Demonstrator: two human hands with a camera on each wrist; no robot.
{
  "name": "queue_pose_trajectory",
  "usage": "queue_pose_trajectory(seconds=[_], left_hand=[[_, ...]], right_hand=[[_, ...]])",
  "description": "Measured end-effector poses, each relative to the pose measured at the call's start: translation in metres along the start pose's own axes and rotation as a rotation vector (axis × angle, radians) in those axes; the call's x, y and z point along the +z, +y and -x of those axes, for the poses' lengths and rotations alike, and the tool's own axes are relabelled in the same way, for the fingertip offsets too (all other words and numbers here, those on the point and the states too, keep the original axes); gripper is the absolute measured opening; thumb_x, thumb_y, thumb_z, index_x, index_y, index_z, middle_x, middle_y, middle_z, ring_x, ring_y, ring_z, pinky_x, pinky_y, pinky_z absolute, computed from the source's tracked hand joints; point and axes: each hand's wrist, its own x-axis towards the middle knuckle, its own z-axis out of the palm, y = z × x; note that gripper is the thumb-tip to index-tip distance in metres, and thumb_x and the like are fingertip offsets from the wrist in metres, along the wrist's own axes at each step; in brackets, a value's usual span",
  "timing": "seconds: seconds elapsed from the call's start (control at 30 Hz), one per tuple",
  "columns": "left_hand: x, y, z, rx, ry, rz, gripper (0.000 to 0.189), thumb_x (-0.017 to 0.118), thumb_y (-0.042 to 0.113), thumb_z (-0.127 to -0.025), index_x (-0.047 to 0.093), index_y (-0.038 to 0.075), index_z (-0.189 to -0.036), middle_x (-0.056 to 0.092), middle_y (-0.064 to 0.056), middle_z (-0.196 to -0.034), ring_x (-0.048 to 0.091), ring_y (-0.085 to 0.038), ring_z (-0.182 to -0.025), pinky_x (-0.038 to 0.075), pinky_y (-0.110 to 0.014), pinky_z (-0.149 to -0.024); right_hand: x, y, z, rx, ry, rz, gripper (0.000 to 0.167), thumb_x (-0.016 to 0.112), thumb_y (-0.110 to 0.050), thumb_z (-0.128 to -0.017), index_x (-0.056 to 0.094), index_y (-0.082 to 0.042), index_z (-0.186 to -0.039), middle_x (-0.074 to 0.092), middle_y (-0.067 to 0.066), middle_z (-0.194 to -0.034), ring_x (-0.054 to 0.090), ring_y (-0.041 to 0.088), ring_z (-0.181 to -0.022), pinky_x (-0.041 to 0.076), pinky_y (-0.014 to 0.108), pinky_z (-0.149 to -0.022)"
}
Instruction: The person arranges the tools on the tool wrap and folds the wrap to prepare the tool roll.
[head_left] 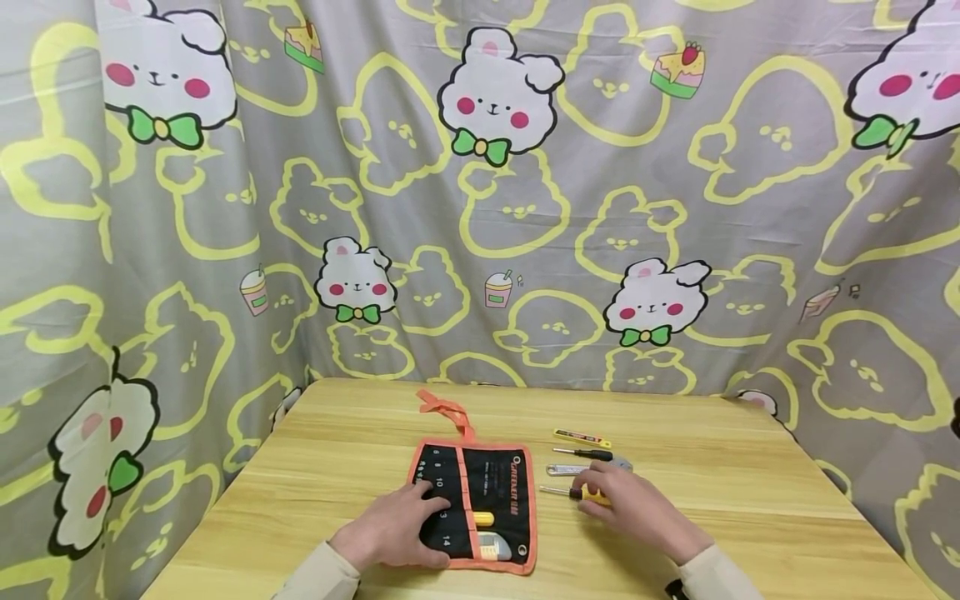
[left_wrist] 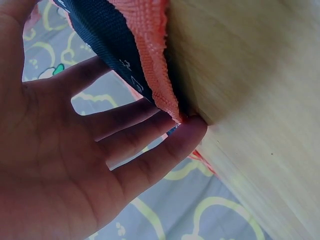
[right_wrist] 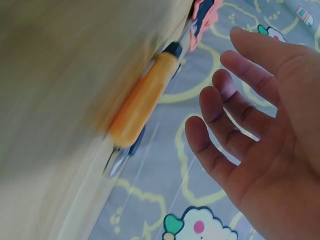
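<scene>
A black tool pouch with orange trim (head_left: pixel 495 483) lies spread on the table. My left hand (head_left: pixel 401 525) rests on its left side; in the left wrist view the fingers (left_wrist: pixel 150 160) are extended and touch the orange edge. A yellow handle (head_left: pixel 484 518) and a grey-and-yellow utility knife (head_left: pixel 495 547) poke out of the pouch pockets. To the right, my right hand (head_left: pixel 626 504) hovers over a yellow-handled screwdriver (head_left: pixel 558 492). The right wrist view shows a gap between its loosely bent fingers and the screwdriver's handle (right_wrist: pixel 145 100).
Behind the yellow-handled screwdriver lie a silver wrench (head_left: pixel 562 470), partly hidden by my hand, a black-handled screwdriver (head_left: pixel 592 454) and a slim yellow case (head_left: pixel 581 437). An orange tie strap (head_left: pixel 446 408) trails behind the pouch. A patterned curtain (head_left: pixel 495 200) surrounds the wooden table (head_left: pixel 345 442).
</scene>
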Motion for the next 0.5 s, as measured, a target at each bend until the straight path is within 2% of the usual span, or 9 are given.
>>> queue_pose_trajectory(seconds=[0.23, 0.5], left_hand=[[0.001, -0.001, 0.000, 0.004, -0.005, 0.003, 0.072, 0.078, 0.065, -0.078, 0.066, 0.024, -0.136, 0.053, -0.018, -0.146, 0.055, -0.040, -0.130, 0.049, -0.060, -0.101], [0.002, -0.001, 0.000, 0.002, 0.005, -0.002, 0.072, 0.078, 0.065, -0.077, 0.066, 0.025, -0.136, 0.054, -0.017, -0.146, 0.055, -0.040, -0.130, 0.049, -0.060, -0.101]], right_hand=[[-0.004, 0.016, 0.016, 0.000, 0.025, 0.001, 0.019, 0.079, -0.029, -0.090, 0.073, -0.020, -0.105, 0.057, -0.009, -0.096, 0.058, 0.007, -0.082, 0.048, 0.025, -0.064], [-0.008, 0.025, 0.019, 0.031, 0.011, 0.018, 0.026, 0.082, -0.030, -0.087, 0.073, -0.018, -0.109, 0.060, -0.010, -0.102, 0.062, 0.009, -0.088, 0.054, 0.030, -0.070]])
